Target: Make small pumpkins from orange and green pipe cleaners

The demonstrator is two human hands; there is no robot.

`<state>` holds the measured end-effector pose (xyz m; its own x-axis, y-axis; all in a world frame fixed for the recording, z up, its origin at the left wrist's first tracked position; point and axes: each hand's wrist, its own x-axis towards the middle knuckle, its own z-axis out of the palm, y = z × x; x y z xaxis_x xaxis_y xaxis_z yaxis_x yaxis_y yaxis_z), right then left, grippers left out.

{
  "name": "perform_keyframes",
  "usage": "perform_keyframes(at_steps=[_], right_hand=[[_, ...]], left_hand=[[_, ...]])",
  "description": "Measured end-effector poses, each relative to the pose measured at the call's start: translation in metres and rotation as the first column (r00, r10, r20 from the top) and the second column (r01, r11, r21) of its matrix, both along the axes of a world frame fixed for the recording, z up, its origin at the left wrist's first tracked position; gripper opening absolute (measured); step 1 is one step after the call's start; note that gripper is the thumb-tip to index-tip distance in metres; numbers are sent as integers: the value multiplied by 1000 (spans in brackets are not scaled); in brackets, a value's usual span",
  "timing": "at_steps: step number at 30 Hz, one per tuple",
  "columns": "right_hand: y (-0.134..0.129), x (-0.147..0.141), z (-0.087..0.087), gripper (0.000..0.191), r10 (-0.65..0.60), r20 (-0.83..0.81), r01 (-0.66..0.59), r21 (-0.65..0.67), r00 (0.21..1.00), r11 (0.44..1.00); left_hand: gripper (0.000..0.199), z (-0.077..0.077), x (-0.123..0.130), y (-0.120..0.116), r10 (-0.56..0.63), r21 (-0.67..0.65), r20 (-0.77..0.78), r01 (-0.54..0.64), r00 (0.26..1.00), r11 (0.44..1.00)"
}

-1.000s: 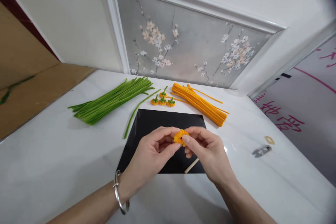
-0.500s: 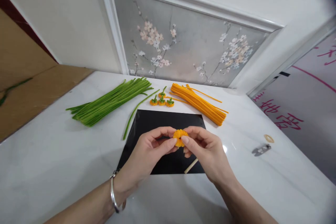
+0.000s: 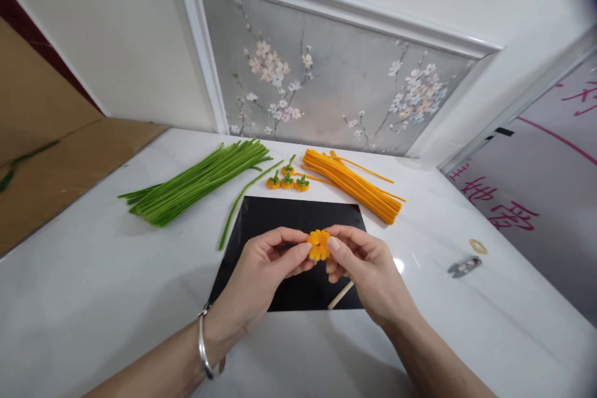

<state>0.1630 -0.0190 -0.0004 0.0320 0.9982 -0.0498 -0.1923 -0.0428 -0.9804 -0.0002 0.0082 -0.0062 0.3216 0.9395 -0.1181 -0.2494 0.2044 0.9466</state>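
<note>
Between my two hands is an orange pipe-cleaner flower [image 3: 319, 245], its looped petals fanned around a small dark centre. My left hand [image 3: 275, 261] pinches its left edge between thumb and fingers. From the other side, my right hand [image 3: 359, 261] grips the right edge, thumb on top. Both hands are above a black mat [image 3: 298, 214]. A pale thin stick [image 3: 340, 295] lies on the mat, partly hidden by my right hand. Past the mat sit several small orange pumpkin-like pieces [image 3: 287, 181] with green tops.
A bundle of green pipe cleaners [image 3: 196, 186] lies back left, with a single green stem [image 3: 237, 202] beside it. Orange pipe cleaners [image 3: 352, 183] are bundled back right. Thread snips [image 3: 465, 266] and a rubber band [image 3: 478, 246] rest on the white table [image 3: 116, 298] at right.
My right thumb has drawn back to the right from the flower's centre, so more of its petals and middle show. Both hands otherwise keep nearly the same place.
</note>
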Motion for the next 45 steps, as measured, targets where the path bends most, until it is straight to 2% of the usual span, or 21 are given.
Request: perform_keyframes(at_steps=[8,15,24,30,33,37,40,43,45], right_hand=[[2,0,4,34,0,45,1,-32,999,999],[0,-2,5,29,-14,110,13,13,994,1000],[0,-2,4,29,-42,34,42,1,999,999],[-1,-2,9,29,-23,141,20,28,990,999],[-3,-3,7,25,-34,187,22,69,982,997],[-3,-3,6,26,-20,176,11,52,984,999],[-2,-2,5,29,-3,148,-4,42,989,999],[-2,-3,3,28,-41,140,29,85,989,996],[-3,-4,1,22,-76,192,52,126,978,991]], left_hand=[[15,6,-1,0,-19,-25,2,19,1000,1000],[14,7,1,1,7,-47,-26,-8,1000,999],[10,8,2,-2,-6,-132,122,22,993,991],[9,10,3,-3,-4,-73,46,8,999,997],[10,12,3,-3,-3,-73,59,8,998,997],[11,11,4,-4,-10,-107,99,20,995,994],[13,12,4,-4,-4,-96,65,11,998,995],[13,12,5,-4,-7,-57,18,8,1000,998],[12,11,5,-4,7,-42,23,-6,1000,999]])
